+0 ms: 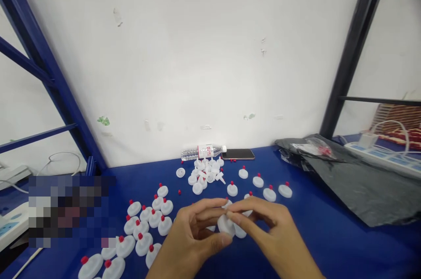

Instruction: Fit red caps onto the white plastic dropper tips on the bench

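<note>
My left hand (200,230) is closed around a white nozzle lid (225,225), thumb at its lower edge and fingers behind it. My right hand (263,222) pinches the top of the same lid; its fingertips hide whether a small red tip cap is there. Another white lid (240,230) lies just behind, partly covered by my hands. To the left stand several white lids with red tips (144,244). More red-tipped lids (269,194) are spread beyond my right hand. Farther back is a pile of white lids without red tips (205,171), with a loose red tip cap (179,192) nearby.
A clear plastic bottle (204,152) lies against the wall beside a dark phone (238,154). Black plastic bags (342,182) cover the right of the blue table (315,230). Metal posts rise at both sides. Power strips (388,156) sit at the far right and far left.
</note>
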Demonstrator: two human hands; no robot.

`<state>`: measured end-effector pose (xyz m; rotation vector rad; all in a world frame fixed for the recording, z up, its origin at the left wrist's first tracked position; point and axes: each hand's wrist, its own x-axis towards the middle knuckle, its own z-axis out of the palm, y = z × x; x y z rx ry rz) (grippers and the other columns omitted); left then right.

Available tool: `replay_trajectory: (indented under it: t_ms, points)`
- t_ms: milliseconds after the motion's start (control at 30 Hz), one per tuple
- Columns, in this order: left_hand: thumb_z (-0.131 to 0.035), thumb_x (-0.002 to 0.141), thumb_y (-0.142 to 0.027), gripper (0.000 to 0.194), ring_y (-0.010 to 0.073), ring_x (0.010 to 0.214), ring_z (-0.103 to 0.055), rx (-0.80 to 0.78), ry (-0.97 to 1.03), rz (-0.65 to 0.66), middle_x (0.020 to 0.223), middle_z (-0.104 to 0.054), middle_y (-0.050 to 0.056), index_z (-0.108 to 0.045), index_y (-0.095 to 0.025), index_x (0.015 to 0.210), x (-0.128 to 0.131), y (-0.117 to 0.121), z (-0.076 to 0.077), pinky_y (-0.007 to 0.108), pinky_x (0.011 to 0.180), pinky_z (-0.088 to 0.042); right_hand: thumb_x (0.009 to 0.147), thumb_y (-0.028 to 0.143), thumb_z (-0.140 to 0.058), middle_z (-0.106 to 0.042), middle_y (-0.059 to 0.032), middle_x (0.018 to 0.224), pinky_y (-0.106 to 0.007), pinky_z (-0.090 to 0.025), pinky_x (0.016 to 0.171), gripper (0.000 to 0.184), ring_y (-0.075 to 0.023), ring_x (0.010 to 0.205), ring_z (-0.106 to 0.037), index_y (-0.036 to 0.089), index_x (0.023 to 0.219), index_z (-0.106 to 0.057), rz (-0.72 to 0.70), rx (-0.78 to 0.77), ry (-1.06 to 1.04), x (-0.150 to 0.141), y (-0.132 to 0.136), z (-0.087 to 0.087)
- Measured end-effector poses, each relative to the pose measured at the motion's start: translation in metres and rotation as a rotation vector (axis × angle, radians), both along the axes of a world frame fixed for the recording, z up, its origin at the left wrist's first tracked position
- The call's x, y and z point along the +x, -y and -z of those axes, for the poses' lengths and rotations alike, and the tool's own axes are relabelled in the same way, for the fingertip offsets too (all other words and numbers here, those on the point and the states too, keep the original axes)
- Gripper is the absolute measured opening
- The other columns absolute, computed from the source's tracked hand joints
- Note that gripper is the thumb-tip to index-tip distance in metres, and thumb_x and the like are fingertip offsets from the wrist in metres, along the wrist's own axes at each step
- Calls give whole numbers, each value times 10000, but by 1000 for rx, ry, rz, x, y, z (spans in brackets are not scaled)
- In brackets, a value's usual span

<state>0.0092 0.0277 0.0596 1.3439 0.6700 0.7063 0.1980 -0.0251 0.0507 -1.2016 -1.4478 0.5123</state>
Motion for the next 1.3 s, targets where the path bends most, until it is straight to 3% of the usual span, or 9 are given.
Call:
replay_trajectory:
  t_ms: [133, 333, 467, 700, 867, 967, 1067, 1300]
  points:
    - [-884, 725, -377, 542, 282, 1024, -737, -25, 20, 3, 1202, -767, 129, -700, -218, 1209, 1, 0, -1, 344, 775, -569, 851, 406, -758, -803, -15, 809, -229, -578, 643, 142, -175, 670, -716, 287, 842, -834, -20, -2, -59, -5, 1, 0]
    - [-881, 736, -392, 532, 266, 1005, -731, -7, 97, 11, 1196, -762, 132, -703, -215, 1204, 2, 0, -2, 283, 677, -559, 868, 477, -727, -792, -50, 776, -217, -572, 562, 264, -170, 607, -705, 220, 867, -788, -69, -86, -279, -3, -1, -3]
    - [-872, 760, -381, 519, 273, 1058, -723, 2, 56, 0, 1198, -764, 127, -695, -221, 1221, -1, -2, -1, 280, 699, -569, 867, 430, -739, -794, -38, 811, -210, -575, 605, 209, -166, 658, -715, 232, 880, -803, -99, -100, -210, -1, 1, -3]
    - [-878, 739, -423, 622, 293, 1036, -727, -11, 39, 26, 1232, -749, 148, -662, -213, 1284, 4, 2, -2, 318, 701, -587, 807, 361, -807, -801, -3, 808, -218, -578, 666, 95, -163, 670, -710, 280, 847, -835, -30, -41, -135, -2, 2, -3]
    - [-778, 811, -555, 594, 292, 1149, -694, 82, -126, -125, 1332, -699, 129, -648, -253, 1306, -1, 4, -8, 349, 830, -612, 824, 457, -784, -803, 7, 836, -250, -555, 720, 171, -194, 760, -725, 308, 889, -834, 115, -91, 51, 37, 7, -13]
    - [-683, 880, -592, 490, 239, 1019, -733, 215, -249, -231, 1247, -738, 86, -677, -275, 1254, -14, -1, -13, 315, 835, -609, 838, 456, -746, -801, 6, 847, -276, -523, 721, 176, -216, 799, -734, 289, 848, -800, 193, -244, 261, 74, 8, -16]
    - [-639, 900, -617, 455, 223, 930, -741, 257, -258, -279, 1114, -772, 69, -701, -270, 1187, -25, -5, -18, 277, 732, -608, 849, 344, -709, -782, 11, 781, -288, -475, 680, 109, -215, 756, -726, 263, 781, -735, 242, -407, 451, 97, 4, -11]
    - [-633, 897, -624, 422, 184, 777, -724, 287, -249, -327, 967, -758, 47, -723, -251, 1073, -35, -6, -26, 232, 583, -567, 857, 274, -692, -763, 9, 743, -284, -439, 652, 132, -200, 724, -714, 242, 729, -683, 177, -512, 595, 97, -11, 7]
